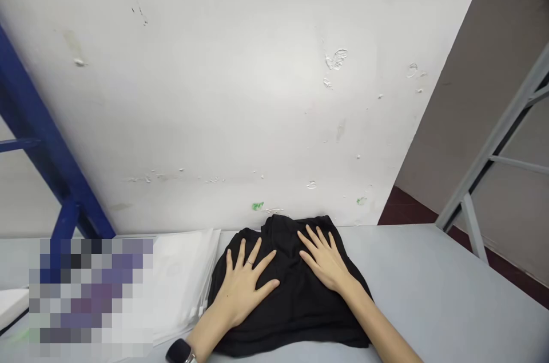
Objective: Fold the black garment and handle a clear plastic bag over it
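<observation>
A black garment (291,294) lies on the grey table (437,294), close to the table's far edge where it meets the white wall (240,94). It is folded or bunched into a rough, rounded block; its long axis seems to run from 6 o'clock to 12 o'clock, away from the person, with a narrower, gathered end pointing at 12 toward the wall and a wider, straighter hem toward 6. Which part of the garment that narrow end is cannot be told from this view.

The left hand (244,286) lies flat on the cloth's left half, palm down, fingers spread wide and pointing to about 1 o'clock, the thumb stretched out toward 3. It grips nothing; it only presses on the fabric. A ring (249,262) sits on one finger and a dark watch (182,351) on the wrist.

The right hand (326,263) rests likewise on the right half, palm down, fingers fanned and pointing to about 11 o'clock, released and flat on the cloth.

The fabric looks soft, matt and thin, with shallow folds near the top. The table is smooth and plain. At 9 o'clock from the garment, just beside it, is a stack of clear plastic bags (184,277), glossy and flat.
</observation>
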`<action>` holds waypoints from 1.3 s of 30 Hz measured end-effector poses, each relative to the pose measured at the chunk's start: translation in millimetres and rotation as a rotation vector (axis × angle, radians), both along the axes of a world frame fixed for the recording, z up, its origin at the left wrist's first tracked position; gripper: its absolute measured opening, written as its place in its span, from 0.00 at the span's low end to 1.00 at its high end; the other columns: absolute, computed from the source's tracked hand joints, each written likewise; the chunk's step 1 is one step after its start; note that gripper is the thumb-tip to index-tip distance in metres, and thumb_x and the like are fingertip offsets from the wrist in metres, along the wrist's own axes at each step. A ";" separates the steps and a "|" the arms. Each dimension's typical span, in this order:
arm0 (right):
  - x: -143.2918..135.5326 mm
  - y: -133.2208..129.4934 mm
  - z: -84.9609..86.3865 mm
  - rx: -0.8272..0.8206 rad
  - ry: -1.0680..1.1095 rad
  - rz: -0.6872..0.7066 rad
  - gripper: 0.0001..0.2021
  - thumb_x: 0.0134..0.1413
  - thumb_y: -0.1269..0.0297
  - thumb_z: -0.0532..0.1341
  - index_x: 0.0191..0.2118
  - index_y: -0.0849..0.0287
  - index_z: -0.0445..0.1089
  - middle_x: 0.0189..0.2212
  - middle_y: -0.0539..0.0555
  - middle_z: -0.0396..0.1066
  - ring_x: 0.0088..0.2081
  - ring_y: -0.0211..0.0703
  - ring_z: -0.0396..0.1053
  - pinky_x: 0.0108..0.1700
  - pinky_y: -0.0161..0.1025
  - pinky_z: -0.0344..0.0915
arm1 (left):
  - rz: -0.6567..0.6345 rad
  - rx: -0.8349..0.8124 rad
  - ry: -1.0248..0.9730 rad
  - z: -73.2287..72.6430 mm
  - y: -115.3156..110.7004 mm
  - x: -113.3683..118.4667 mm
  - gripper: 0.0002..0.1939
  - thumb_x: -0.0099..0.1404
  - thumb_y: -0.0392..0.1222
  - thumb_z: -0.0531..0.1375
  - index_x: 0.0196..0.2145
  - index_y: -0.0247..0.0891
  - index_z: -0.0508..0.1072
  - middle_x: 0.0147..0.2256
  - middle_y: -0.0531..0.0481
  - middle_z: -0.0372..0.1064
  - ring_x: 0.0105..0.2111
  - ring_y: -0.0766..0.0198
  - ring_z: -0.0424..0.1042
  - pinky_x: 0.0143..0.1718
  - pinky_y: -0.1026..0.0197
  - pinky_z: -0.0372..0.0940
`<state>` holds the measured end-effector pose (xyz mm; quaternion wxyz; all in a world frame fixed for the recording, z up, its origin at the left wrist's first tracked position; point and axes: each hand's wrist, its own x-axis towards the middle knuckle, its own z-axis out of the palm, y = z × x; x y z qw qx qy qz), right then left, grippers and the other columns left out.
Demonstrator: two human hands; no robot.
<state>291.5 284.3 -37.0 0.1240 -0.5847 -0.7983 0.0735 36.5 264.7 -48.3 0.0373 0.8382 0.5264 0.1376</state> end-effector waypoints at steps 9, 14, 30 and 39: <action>-8.0 -67.5 30.7 -0.219 0.148 0.316 0.31 0.63 0.43 0.46 0.67 0.39 0.34 0.68 0.43 0.26 0.68 0.49 0.25 0.66 0.55 0.29 | -0.175 0.021 -0.126 38.1 -23.6 -10.0 0.32 0.68 0.53 0.50 0.66 0.52 0.43 0.67 0.51 0.40 0.66 0.50 0.37 0.63 0.37 0.40; 22.0 -71.5 36.0 -0.295 0.192 0.307 0.42 0.51 0.46 0.60 0.67 0.41 0.37 0.68 0.46 0.34 0.68 0.53 0.30 0.66 0.55 0.29 | -0.306 -0.318 -0.174 58.3 -43.0 -36.5 0.31 0.56 0.53 0.63 0.57 0.52 0.63 0.64 0.52 0.50 0.65 0.49 0.45 0.64 0.41 0.43; 98.4 -68.0 64.6 -0.361 0.575 0.014 0.13 0.56 0.59 0.53 0.42 0.51 0.73 0.50 0.52 0.70 0.53 0.53 0.64 0.56 0.49 0.60 | -0.084 -0.297 -0.185 64.4 -30.7 -78.5 0.24 0.55 0.34 0.53 0.49 0.49 0.72 0.56 0.55 0.66 0.59 0.55 0.61 0.61 0.52 0.55; 108.0 -75.0 73.0 -0.465 0.739 0.089 0.16 0.56 0.47 0.56 0.31 0.54 0.71 0.33 0.50 0.70 0.38 0.45 0.66 0.44 0.42 0.64 | 0.008 -0.403 -0.291 84.1 -36.3 -92.8 0.16 0.65 0.52 0.52 0.43 0.50 0.77 0.54 0.54 0.69 0.62 0.51 0.54 0.62 0.46 0.51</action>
